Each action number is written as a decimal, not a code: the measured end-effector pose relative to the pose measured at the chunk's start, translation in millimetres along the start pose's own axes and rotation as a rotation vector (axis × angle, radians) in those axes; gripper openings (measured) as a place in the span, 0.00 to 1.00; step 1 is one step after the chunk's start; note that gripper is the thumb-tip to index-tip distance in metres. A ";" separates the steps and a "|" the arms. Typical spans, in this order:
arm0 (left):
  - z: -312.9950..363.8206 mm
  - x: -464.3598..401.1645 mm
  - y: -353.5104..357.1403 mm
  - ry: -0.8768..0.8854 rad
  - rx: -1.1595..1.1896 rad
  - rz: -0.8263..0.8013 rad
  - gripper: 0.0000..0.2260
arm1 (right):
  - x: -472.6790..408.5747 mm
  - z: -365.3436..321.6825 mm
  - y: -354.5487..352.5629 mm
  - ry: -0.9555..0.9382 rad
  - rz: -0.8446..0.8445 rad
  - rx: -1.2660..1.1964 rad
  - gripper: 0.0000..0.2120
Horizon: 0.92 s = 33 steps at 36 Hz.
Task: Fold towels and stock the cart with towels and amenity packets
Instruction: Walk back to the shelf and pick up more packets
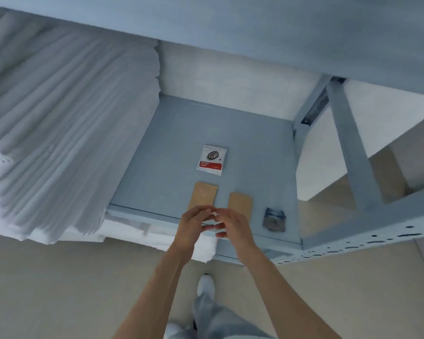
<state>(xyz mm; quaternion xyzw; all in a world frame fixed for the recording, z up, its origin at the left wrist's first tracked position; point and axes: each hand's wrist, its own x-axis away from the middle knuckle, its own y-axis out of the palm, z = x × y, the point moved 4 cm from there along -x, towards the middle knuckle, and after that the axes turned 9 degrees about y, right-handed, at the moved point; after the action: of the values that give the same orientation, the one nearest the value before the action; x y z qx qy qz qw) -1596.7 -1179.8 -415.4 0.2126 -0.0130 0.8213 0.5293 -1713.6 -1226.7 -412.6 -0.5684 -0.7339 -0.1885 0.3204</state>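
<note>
Your left hand (196, 223) and right hand (233, 227) meet just above the front edge of the grey shelf (157, 152), fingertips almost touching, fingers loosely bent. Nothing shows between them. They read as relaxed and empty, though a very small item pinched there could not be ruled out.

Towels: a tall stack of folded white towels (59, 133) fills the left side of the shelf and overhangs its front edge. More white cloth lies on the level below, under that overhang. Stacking them to one side leaves the right half of the shelf free for small goods.

Packets, all lying flat on the bare right half:
- white packet with a red band (212, 160), set further back, apart from the rest.
- two brown packets, the left one (202, 195) and the right one (240, 204), side by side near the front edge, with a gap between them. Your hands cover their near ends.
- a small dark grey packet (274, 219) to the right of the brown pair, close to the shelf's corner.

The row runs along the front, likely so each packet stays easy to reach and count.

Judgement: towel stocking on this shelf looks largely done; the packet row is part-laid. Your hands sit right over the brown pair, so you seem to be between placements or squaring those two up.
</note>
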 end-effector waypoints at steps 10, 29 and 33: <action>-9.1 -80.4 -9.7 -0.142 -0.262 0.174 0.10 | -74.6 -18.3 -2.1 0.101 0.013 0.042 0.07; -68.1 -150.1 5.3 -0.085 -1.248 0.188 0.22 | -174.6 -56.8 -11.7 0.098 0.155 0.156 0.06; -73.0 -149.2 6.5 -0.099 -1.133 0.163 0.20 | -179.3 -57.1 -11.5 0.072 0.167 0.238 0.06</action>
<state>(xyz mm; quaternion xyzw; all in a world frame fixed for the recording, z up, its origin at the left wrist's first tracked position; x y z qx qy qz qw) -1574.8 -1293.5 -534.6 -0.0675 -0.4920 0.7133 0.4945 -1683.4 -1394.5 -493.1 -0.5784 -0.6893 -0.0930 0.4263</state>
